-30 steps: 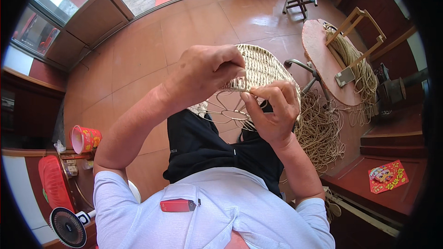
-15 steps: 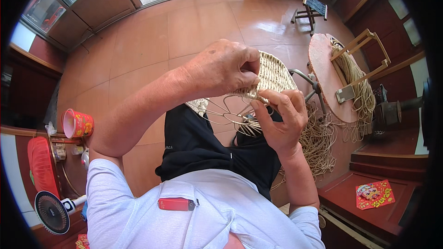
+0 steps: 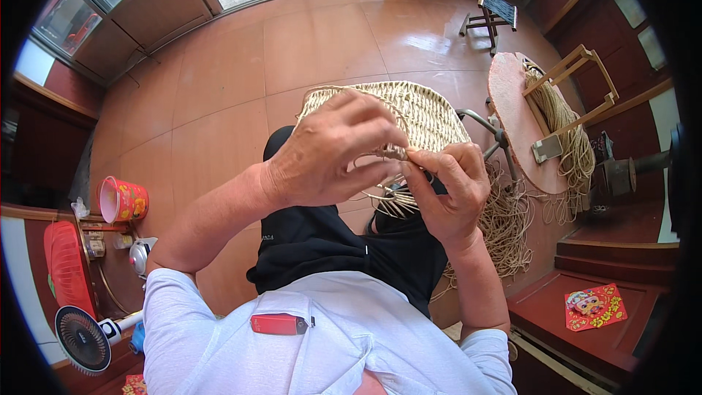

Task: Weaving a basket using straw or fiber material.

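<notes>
A pale woven basket (image 3: pixel 428 113) of plaited cord lies on its side over my lap, its bare, unwoven spokes (image 3: pixel 395 201) fanning out below the weave. My right hand (image 3: pixel 455 186) pinches the near edge of the weave between thumb and forefinger. Just left of that spot, my left hand (image 3: pixel 333 148) is slightly blurred, with its thumb and curved fingers apart, the tips close to the same edge. A thin loose strand (image 3: pixel 311 89) curves past the top of my left hand. That hand hides part of the basket's left side.
To the right, a pinkish oval board (image 3: pixel 504 95) bears coiled cord (image 3: pixel 559 113), a wooden frame (image 3: pixel 610 88) and a phone (image 3: pixel 547 148). A heap of loose cord (image 3: pixel 504 241) lies beside my leg. A folding stool (image 3: pixel 493 14) stands farther off; a red bucket (image 3: pixel 124 199) and fan (image 3: pixel 82 336) are left.
My left hand has moved left and down from the basket's edge, and its fingers have spread. More of the weave shows. My right hand keeps its pinch in nearly the same place.
</notes>
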The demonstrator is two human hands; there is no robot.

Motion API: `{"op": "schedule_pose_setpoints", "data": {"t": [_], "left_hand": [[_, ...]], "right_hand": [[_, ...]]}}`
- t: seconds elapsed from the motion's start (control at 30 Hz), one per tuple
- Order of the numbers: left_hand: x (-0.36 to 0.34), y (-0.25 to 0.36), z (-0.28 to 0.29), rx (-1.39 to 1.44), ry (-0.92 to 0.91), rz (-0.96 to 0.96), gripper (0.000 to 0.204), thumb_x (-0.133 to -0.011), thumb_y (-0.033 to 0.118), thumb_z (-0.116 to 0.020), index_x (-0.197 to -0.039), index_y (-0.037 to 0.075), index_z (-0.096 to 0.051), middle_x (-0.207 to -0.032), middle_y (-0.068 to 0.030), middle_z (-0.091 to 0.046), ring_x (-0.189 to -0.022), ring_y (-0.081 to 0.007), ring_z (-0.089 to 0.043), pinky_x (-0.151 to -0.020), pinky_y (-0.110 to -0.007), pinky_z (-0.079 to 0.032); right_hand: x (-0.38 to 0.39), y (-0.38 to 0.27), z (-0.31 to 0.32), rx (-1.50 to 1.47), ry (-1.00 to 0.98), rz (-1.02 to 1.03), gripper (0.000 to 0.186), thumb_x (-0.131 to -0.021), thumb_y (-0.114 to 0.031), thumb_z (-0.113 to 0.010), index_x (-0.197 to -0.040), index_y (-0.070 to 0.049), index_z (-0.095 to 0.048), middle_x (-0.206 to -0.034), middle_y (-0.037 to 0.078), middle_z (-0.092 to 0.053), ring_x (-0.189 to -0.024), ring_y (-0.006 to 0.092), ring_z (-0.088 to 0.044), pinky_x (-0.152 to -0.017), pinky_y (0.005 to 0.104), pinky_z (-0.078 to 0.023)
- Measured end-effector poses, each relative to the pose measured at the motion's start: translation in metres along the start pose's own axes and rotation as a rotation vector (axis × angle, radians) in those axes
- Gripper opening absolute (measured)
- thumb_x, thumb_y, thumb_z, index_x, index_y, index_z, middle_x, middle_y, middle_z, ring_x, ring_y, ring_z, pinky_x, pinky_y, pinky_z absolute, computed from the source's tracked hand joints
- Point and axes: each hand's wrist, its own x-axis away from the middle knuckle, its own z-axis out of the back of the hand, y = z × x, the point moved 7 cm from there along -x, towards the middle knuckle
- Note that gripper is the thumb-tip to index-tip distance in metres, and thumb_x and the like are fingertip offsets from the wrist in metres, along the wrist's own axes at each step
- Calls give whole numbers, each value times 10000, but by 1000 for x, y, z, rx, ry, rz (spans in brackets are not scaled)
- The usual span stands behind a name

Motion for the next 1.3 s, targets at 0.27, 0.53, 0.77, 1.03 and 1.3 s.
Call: {"op": "schedule_pose_setpoints", "data": {"t": [0.27, 0.53, 0.77, 1.03, 1.3], "left_hand": [[1, -11, -9, -78, -24, -97, 366, -878, 166, -940, -1221, 209, -818, -1196, -15, -742, -1138, -259, -699, -1008, -426, -574], [-12, -8, -5, -164, -103, -194, 357, -865, 205, -933, -1203, 220, -818, -1177, -15, -721, -1132, -263, -698, -1026, -427, -570], [-26, -11, -16, -138, -177, -284, 307, -808, 163, -880, -1079, 173, -736, -1079, -34, -664, -1083, -278, -684, -990, -459, -567], [-34, -21, -31, 92, -282, -188, 261, -744, 111, -834, -910, 147, -636, -986, -53, -570, -968, -308, -588, -909, -480, -487], [-18, -37, -20, 91, -211, -43, 286, -876, 170, -854, -1144, 174, -754, -1185, -64, -686, -1218, -297, -649, -1106, -475, -491]], "right_hand": [[-1, -1, 1, 13, 7, -5, 230, -788, -101, -981, -968, -138, -843, -780, 2, -622, -736, 194, -595, -647, 355, -487], [-5, -3, 1, -8, -2, 33, 228, -776, -77, -962, -950, -133, -826, -788, 17, -605, -733, 223, -597, -647, 373, -489], [-2, 1, 0, 7, 1, 33, 249, -761, -51, -952, -953, -133, -818, -779, 19, -599, -720, 236, -596, -647, 391, -486], [3, 10, -6, -35, 12, -28, 254, -771, -75, -961, -928, -141, -772, -803, 14, -627, -721, 232, -604, -649, 383, -497], [1, 20, -9, -21, -6, -61, 281, -766, -79, -965, -1010, -150, -844, -797, 14, -605, -716, 203, -591, -637, 367, -487]]}}
